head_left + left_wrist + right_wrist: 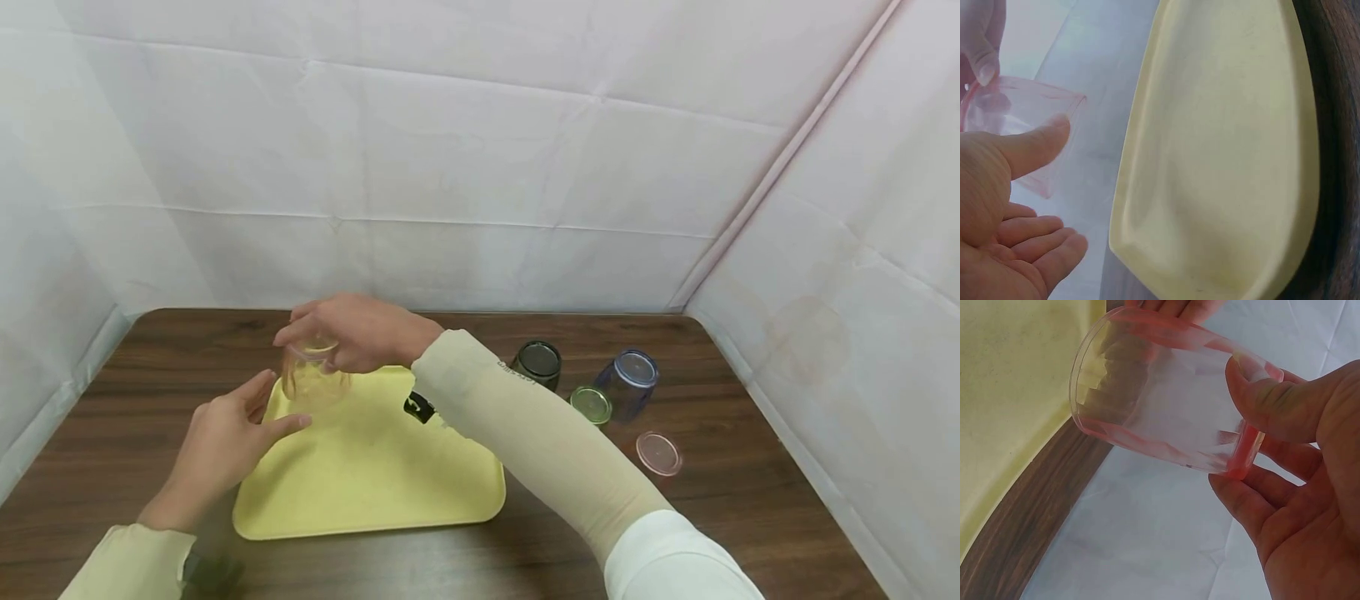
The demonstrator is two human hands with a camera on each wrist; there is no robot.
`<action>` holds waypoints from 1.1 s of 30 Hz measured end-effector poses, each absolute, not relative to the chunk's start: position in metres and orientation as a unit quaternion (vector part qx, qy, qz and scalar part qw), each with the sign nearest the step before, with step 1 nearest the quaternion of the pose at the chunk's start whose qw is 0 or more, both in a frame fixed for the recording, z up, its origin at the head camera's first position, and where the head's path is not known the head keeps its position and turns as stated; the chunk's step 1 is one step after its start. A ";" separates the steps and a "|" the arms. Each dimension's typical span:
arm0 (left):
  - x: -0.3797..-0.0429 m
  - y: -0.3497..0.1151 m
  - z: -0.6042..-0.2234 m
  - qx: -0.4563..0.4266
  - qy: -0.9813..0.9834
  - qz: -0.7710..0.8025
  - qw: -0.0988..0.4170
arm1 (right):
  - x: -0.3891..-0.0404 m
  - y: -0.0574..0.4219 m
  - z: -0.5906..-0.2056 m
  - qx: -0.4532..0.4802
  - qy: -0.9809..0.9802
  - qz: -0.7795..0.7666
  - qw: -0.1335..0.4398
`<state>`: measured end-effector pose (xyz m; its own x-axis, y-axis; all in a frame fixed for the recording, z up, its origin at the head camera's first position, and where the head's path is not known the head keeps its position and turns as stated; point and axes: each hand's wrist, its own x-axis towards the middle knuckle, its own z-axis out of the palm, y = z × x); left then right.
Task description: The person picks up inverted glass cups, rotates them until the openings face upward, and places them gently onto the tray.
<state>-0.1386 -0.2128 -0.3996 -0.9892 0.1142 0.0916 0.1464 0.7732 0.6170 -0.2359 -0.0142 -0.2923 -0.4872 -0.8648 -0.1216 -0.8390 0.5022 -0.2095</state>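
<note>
A see-through pinkish cup (317,385) is held upside down above the far left part of the yellow tray (378,475). My right hand (366,332) grips it near its base, with thumb and fingers on opposite sides, as the right wrist view shows on the cup (1166,403). My left hand (228,437) is close by, over the tray's left edge, thumb and fingers spread apart around the cup's lower side. In the left wrist view the left thumb (1038,147) overlaps the cup; I cannot tell whether it touches.
Right of the tray, several tumblers stand upside down on the dark wooden table (750,517): a black one (540,360), a blue one (633,371), a green one (591,406) and a red one (660,454). White cloth walls (450,167) border the table behind and at the sides.
</note>
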 end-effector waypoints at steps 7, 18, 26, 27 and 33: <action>-0.141 -0.209 -0.401 -0.064 -0.941 -0.332 0.019 | -0.237 -0.015 -0.291 -0.498 0.858 -0.067 0.108; -0.148 -0.207 -0.397 -0.078 -0.932 -0.352 0.032 | -0.239 -0.013 -0.294 -0.505 0.853 -0.083 0.099; -0.152 -0.209 -0.397 -0.089 -0.926 -0.367 0.013 | -0.240 -0.009 -0.293 -0.495 0.850 -0.133 0.122; -0.152 -0.209 -0.397 -0.089 -0.926 -0.368 0.010 | -0.240 -0.008 -0.293 -0.495 0.849 -0.138 0.122; -0.154 -0.208 -0.397 -0.094 -0.923 -0.374 0.023 | -0.241 -0.005 -0.295 -0.494 0.847 -0.150 0.123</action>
<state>-0.1537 -0.2077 -0.3969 -0.9814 0.1557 0.1125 0.1901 0.7032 0.6852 -0.2409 -0.0045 -0.2946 -0.4806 -0.8749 -0.0603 -0.8007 0.4658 -0.3767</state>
